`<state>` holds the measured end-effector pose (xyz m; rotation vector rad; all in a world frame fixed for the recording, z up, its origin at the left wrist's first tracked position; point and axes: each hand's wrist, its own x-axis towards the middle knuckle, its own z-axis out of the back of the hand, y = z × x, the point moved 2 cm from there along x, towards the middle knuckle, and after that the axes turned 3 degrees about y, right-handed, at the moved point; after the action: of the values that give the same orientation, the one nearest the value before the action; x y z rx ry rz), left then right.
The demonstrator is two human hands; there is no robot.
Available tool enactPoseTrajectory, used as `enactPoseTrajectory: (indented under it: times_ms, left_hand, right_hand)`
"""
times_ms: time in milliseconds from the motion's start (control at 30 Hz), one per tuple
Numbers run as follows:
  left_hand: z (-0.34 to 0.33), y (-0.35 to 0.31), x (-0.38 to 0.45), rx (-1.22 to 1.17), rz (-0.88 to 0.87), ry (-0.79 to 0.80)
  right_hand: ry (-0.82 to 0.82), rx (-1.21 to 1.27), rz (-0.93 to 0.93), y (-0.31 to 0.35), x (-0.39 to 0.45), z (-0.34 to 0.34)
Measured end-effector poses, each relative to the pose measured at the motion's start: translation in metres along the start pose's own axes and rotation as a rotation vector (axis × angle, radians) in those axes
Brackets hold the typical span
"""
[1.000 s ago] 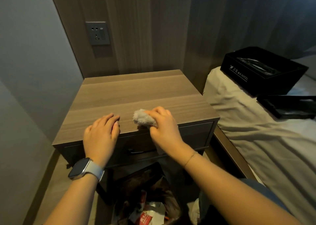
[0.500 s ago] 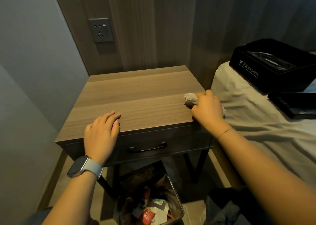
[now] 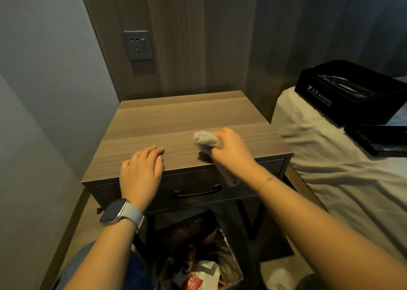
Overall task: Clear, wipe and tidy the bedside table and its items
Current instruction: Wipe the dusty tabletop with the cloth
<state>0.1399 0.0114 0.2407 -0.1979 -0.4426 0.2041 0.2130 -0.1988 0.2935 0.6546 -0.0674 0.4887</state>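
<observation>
Wipe step in hand. Right hand (image 3: 233,150) fingers curled around crumpled grey cloth (image 3: 206,138), pressed on wood-grain tabletop (image 3: 176,122) near front edge. Left hand (image 3: 141,168) flat, fingers together, bracing front edge. Next, likely: sweep the back half.

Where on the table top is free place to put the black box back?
Free: the back half of the table, between wall and cloth. Crowded: the front edge, where the left hand rests and the right hand wipes.
</observation>
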Motion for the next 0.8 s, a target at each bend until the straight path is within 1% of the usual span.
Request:
enactPoseTrajectory:
  times_ms: [67, 133, 233, 333, 400, 467, 567, 667, 733, 767, 800]
  left_hand:
    - [-0.001, 0.001, 0.0, -0.012, 0.003, -0.008]
    - [-0.003, 0.003, 0.0, -0.022, -0.001, -0.011]
    - [-0.002, 0.004, 0.0, -0.046, -0.019, -0.017]
    - [-0.002, 0.007, 0.001, -0.072, -0.017, -0.001]
    - [-0.001, 0.007, 0.0, -0.082, -0.01, 0.004]
    - [0.0, 0.007, 0.0, -0.088, 0.002, 0.02]
    - [0.001, 0.007, 0.0, -0.093, 0.011, 0.029]
    - [0.003, 0.007, 0.001, -0.112, 0.023, 0.063]
    - [0.006, 0.009, 0.004, -0.138, 0.016, 0.099]
    - [0.009, 0.012, 0.004, -0.163, 0.005, 0.119]
    - [0.012, 0.014, 0.002, -0.197, -0.003, 0.141]
  right_hand:
    - [-0.126, -0.05, -0.075, -0.022, 0.01, 0.013]
    - [-0.209, -0.145, -0.154, -0.047, 0.022, 0.022]
    - [-0.227, -0.239, -0.276, -0.071, 0.039, 0.027]
    - [-0.225, -0.299, -0.32, -0.064, 0.056, 0.018]
    - [-0.18, -0.335, -0.291, -0.047, 0.063, 0.004]
    - [-0.117, -0.339, -0.215, -0.022, 0.063, -0.011]
    - [-0.016, -0.278, -0.022, 0.019, 0.046, -0.035]
    - [0.166, -0.197, 0.154, 0.049, 0.023, -0.044]
    - [0.314, -0.078, 0.161, 0.056, 0.017, -0.032]
    - [0.35, -0.016, 0.138, 0.056, 0.018, -0.025]
    - [0.342, 0.021, 0.117, 0.055, 0.022, -0.018]
